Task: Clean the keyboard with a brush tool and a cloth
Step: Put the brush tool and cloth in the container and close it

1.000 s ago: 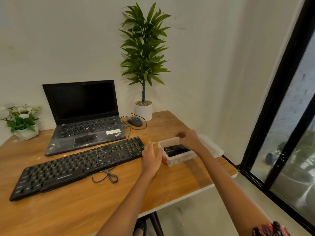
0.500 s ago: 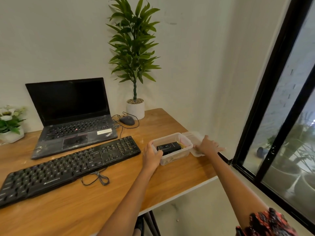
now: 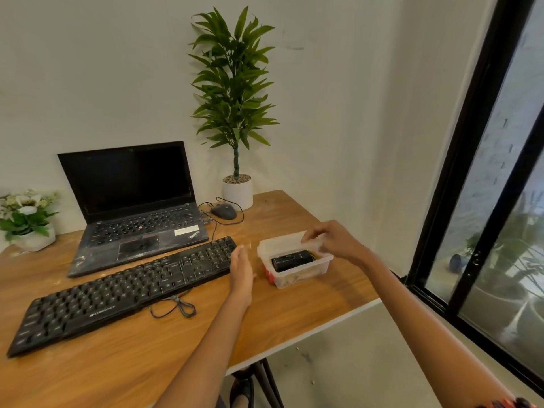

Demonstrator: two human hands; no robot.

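Observation:
The black keyboard [image 3: 123, 290] lies slanted on the wooden desk [image 3: 294, 316], its cable looped in front. To its right stands a clear plastic box [image 3: 297, 275] holding a black tool [image 3: 291, 260]; what else is inside is hard to make out. My left hand [image 3: 243, 269] rests on the desk between keyboard and box, fingers straight, holding nothing. My right hand [image 3: 332, 240] hovers over the box's far rim, fingertips pinching the edge of the translucent lid [image 3: 282, 241], which lies over the back of the box. I see no cloth.
A dusty open laptop [image 3: 138, 225] sits behind the keyboard, with a mouse [image 3: 223, 212] and a tall potted plant [image 3: 237, 189] to its right. A flower pot [image 3: 32, 231] stands far left. The desk's right edge is close to the box; a dark-framed window [image 3: 459, 172] is beyond.
My right hand came back from the desk right of the box to over its far rim, bringing the lid along. My left hand let go of the box's side and straightened.

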